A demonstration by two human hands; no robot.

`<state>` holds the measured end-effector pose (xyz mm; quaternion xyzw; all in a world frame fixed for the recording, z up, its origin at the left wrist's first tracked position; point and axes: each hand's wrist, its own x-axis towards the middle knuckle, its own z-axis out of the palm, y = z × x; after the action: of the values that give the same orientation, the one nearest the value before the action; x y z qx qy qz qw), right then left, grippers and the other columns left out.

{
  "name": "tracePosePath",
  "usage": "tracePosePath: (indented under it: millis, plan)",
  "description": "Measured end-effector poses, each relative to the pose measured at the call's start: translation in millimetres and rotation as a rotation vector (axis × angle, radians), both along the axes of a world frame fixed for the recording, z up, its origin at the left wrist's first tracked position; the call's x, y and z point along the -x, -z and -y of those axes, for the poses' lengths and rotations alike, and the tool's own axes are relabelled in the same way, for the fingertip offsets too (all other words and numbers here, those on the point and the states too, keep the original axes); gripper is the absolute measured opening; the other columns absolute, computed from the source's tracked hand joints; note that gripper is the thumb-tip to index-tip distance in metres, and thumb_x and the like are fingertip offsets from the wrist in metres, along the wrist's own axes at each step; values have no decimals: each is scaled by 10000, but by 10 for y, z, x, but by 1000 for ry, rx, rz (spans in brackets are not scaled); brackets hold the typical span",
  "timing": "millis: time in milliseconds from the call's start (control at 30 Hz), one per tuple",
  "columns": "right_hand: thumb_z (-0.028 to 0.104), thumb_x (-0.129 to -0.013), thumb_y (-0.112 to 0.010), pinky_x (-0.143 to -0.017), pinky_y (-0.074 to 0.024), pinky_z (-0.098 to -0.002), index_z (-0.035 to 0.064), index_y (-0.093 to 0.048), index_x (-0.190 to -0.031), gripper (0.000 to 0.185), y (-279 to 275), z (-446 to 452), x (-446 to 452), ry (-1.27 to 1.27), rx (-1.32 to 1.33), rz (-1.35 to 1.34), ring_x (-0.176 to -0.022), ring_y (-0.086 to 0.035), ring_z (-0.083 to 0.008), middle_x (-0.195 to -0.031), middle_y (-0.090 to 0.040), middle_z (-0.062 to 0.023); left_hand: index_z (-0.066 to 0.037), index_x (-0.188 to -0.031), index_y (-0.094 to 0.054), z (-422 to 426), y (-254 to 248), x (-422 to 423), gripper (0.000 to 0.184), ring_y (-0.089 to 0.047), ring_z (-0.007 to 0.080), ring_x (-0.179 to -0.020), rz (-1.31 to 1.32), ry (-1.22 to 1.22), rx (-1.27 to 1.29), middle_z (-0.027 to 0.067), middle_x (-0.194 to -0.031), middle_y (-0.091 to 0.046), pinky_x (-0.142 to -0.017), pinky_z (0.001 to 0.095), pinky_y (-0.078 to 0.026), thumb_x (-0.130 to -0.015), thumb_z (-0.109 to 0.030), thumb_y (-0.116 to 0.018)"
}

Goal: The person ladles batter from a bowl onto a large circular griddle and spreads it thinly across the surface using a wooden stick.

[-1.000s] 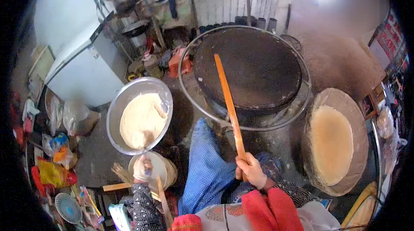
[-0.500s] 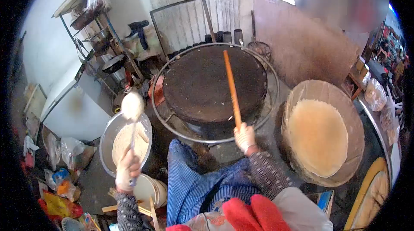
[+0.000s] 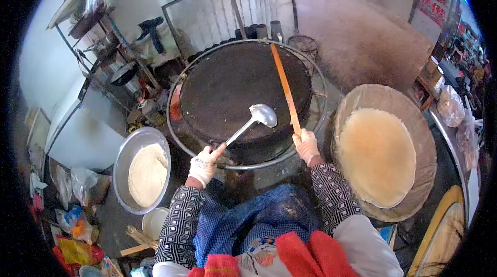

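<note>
My left hand [image 3: 204, 166], in a white glove, is closed round the handle of a metal ladle [image 3: 265, 115]. The ladle's bowl is tipped over the front part of a large round dark griddle [image 3: 222, 83], with pale batter at its rim; whether it touches the surface I cannot tell. In my gloved right hand [image 3: 306, 146] is a long flat wooden stick [image 3: 283, 84], its far end reaching across the griddle's right side. A metal basin [image 3: 118, 173] of pale batter [image 3: 148, 174] stands at the left.
A metal ring [image 3: 259, 165] surrounds the griddle. To the right, a cloth-lined round basket [image 3: 425, 142] holds thin round flatbreads [image 3: 378, 155]. A white bucket [image 3: 153, 223] and a straw brush [image 3: 141, 236] sit below the basin. Shelves with pans [image 3: 122, 73] stand back left.
My left hand has carried the ladle from above the basin rightward over the griddle and tipped it. My right hand still grips the stick, slightly shifted. The view has turned a little.
</note>
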<state>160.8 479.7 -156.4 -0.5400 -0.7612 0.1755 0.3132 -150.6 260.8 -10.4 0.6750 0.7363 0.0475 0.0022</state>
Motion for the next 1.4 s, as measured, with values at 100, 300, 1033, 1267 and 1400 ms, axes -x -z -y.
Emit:
tracePosePath:
  millis: [100, 300, 1033, 1267, 1400]
  plan:
    - [331, -877, -620, -769, -457, -508, 36, -527, -941, 316, 51, 3, 25, -25, 39, -57, -835, -570, -418, -833, -603, -226, -321, -1393, -450, -37, -14, 43, 687, -632, 338, -882, 13, 37, -89, 137, -1013, -576, -727, 433, -527, -782, -39, -591]
    - [364, -870, -620, -824, -444, -513, 33, -520, -1011, 373, -19, 233, 133, -8, 86, -72, -897, -556, -435, -885, -599, -252, -259, -1377, -505, 20, 153, -89, 642, -608, 254, -774, 284, 9, -563, 85, -891, -532, -651, 358, -511, -817, 43, -591]
    - [358, -960, -481, -663, -524, -485, 14, -633, -906, 379, -893, 894, 315, -252, 362, 262, -766, -661, -392, -794, -672, -216, -34, -1428, -375, 2790, 1629, 2280, 675, -468, 353, -1270, 298, -1063, 566, 201, -1381, -482, -1044, 432, -399, -792, -120, -584]
    - [343, -950, -482, -693, -542, -480, 25, -612, -982, 345, -984, 1376, 470, -347, 257, 417, -796, -682, -361, -839, -691, -210, -48, -1423, -358, 2343, 1065, 1748, 751, -288, 321, -1389, 157, -942, 211, 117, -1479, -369, -1104, 487, -288, -775, -289, -651]
    - [328, -970, -458, -674, -541, -475, -1, -589, -972, 354, -885, 1018, 433, -152, 130, 326, -741, -685, -360, -782, -689, -197, -42, -1141, -569, 1506, 603, 1003, 455, -537, 398, -1089, 57, -417, -126, 190, -1127, -607, -966, 483, -411, -740, -212, -701]
